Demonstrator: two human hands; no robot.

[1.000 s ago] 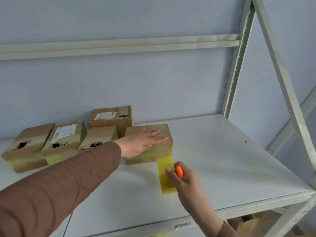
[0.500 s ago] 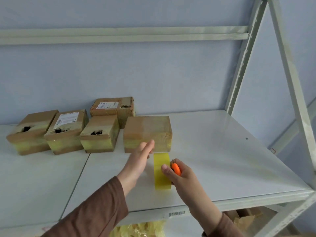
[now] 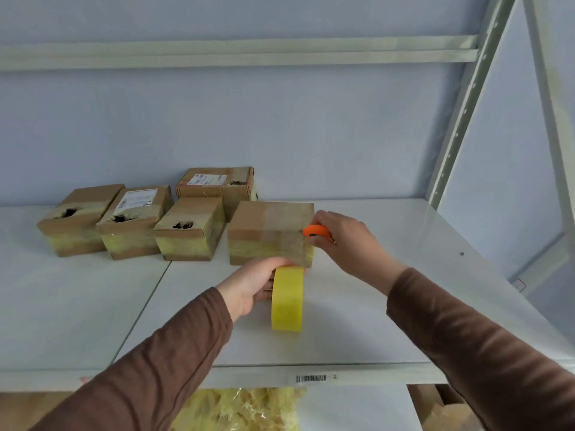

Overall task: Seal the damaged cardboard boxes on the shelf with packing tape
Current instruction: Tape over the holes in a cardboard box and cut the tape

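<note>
Two hands, left hand [image 3: 253,289] gripping tape roll [image 3: 287,298], right hand [image 3: 345,244] holding cutter [image 3: 315,231]

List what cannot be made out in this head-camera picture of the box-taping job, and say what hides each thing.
- Orange cutter: its blade, hidden in the right hand, head view.
- Tape roll: its core and left side, covered by the left hand.
- Labels on the box and the rear box: print too small.
- Yellow material under the shelf: cut off by the bottom edge.
</note>
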